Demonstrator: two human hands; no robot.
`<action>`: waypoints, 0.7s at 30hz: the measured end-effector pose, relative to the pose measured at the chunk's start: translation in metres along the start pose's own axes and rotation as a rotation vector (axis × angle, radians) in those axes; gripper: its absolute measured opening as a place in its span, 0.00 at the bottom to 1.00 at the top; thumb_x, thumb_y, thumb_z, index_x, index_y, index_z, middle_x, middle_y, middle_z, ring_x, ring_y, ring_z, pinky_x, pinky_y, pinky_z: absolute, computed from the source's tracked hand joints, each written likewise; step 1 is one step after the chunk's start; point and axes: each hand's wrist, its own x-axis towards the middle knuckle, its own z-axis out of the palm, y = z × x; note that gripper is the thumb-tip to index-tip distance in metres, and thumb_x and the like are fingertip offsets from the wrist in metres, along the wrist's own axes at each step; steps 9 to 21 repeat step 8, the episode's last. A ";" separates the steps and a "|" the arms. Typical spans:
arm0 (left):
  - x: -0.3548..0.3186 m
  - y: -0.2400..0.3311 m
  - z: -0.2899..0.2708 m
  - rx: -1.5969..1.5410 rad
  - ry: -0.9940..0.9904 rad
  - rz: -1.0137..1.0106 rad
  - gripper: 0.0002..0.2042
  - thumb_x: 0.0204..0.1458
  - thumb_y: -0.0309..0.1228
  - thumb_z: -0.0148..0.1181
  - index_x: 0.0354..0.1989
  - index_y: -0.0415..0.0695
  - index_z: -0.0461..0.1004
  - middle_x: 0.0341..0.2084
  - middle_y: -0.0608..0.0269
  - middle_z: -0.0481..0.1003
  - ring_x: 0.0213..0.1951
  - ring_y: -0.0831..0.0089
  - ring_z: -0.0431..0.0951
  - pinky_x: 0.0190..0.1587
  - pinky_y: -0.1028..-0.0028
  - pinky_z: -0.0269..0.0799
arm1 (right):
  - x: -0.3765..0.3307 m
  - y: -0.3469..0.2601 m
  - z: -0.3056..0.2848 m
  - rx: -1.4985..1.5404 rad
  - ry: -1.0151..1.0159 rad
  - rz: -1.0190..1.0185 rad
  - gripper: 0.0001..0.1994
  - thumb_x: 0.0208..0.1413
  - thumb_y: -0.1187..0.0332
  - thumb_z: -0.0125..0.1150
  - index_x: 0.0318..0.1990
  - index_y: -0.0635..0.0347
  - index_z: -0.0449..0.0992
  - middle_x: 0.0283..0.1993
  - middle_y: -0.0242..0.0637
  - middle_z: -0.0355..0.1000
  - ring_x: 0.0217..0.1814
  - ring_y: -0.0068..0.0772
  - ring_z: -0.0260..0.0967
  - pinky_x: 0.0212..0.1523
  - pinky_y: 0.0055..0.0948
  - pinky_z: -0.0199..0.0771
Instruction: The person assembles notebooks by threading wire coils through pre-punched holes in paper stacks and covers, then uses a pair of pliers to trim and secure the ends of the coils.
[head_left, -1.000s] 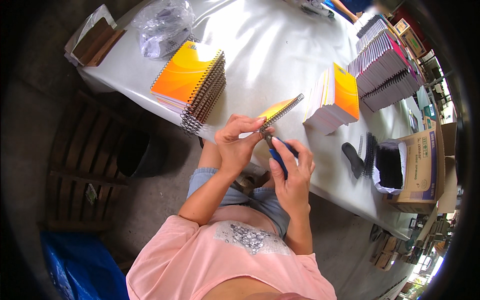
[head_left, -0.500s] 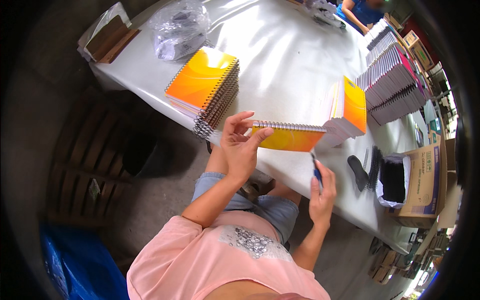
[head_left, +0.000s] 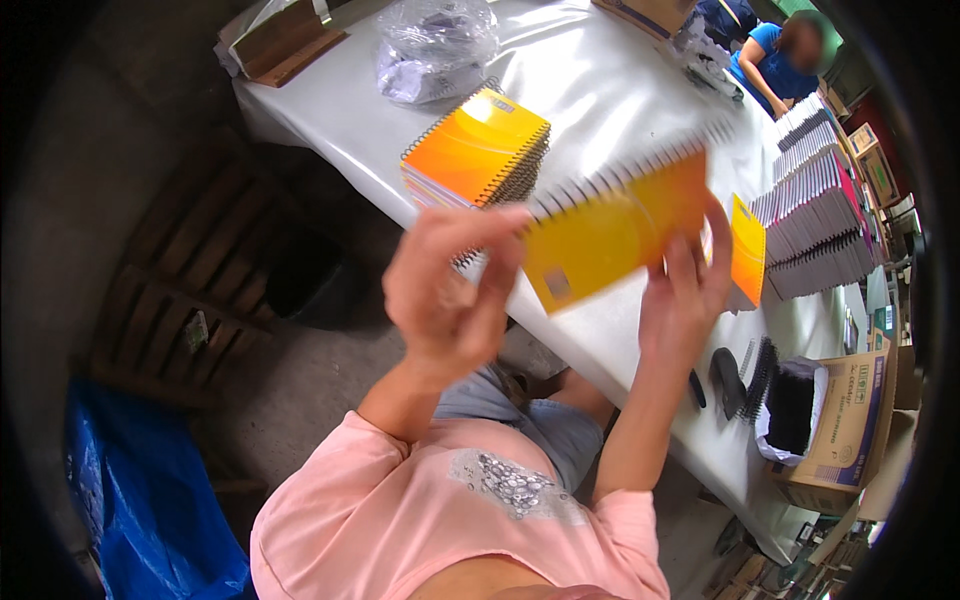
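Observation:
A yellow-orange spiral notebook (head_left: 615,225) is held up above the table's near edge, tilted, its wire coil along the upper side. My left hand (head_left: 450,290) is closed on its left end, thumb and finger pinched by the coil. My right hand (head_left: 690,290) grips the right end, fingers against the cover. Motion blurs the hands and notebook somewhat. Beyond them is a stack of coil-bound notebooks (head_left: 478,145) with the same cover. To the right stands a pile with a matching orange cover (head_left: 747,255), partly hidden by my right hand. A dark tool handle (head_left: 697,388) lies beside my right forearm.
Tall stacks of notebooks (head_left: 815,215) line the table's right side. Nearer are a dark oval object (head_left: 728,372), loose black coils (head_left: 762,380) and a cardboard box (head_left: 835,425). A plastic-wrapped bundle (head_left: 435,55) sits far left. Another person (head_left: 775,60) works at the far right.
The notebook has been raised and tilted. My right hand has let go of the blue-handled tool and now holds the notebook's right end. The view has shifted, so the table appears farther right.

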 end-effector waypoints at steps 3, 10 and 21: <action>0.027 -0.025 -0.022 0.345 0.160 -0.041 0.13 0.43 0.17 0.58 0.39 0.41 0.78 0.25 0.60 0.75 0.30 0.73 0.70 0.37 0.77 0.64 | 0.058 0.026 0.033 -0.527 -0.254 -0.151 0.19 0.45 0.72 0.68 0.46 0.62 0.74 0.29 0.30 0.73 0.28 0.15 0.63 0.29 0.16 0.62; 0.036 -0.069 -0.048 0.637 0.099 -0.153 0.12 0.45 0.24 0.60 0.41 0.46 0.79 0.23 0.61 0.74 0.30 0.71 0.68 0.43 0.72 0.62 | 0.094 0.061 0.071 -0.961 -0.438 -0.149 0.20 0.43 0.58 0.70 0.44 0.55 0.78 0.27 0.32 0.76 0.21 0.21 0.60 0.26 0.24 0.64; 0.036 -0.069 -0.048 0.637 0.099 -0.153 0.12 0.45 0.24 0.60 0.41 0.46 0.79 0.23 0.61 0.74 0.30 0.71 0.68 0.43 0.72 0.62 | 0.094 0.061 0.071 -0.961 -0.438 -0.149 0.20 0.43 0.58 0.70 0.44 0.55 0.78 0.27 0.32 0.76 0.21 0.21 0.60 0.26 0.24 0.64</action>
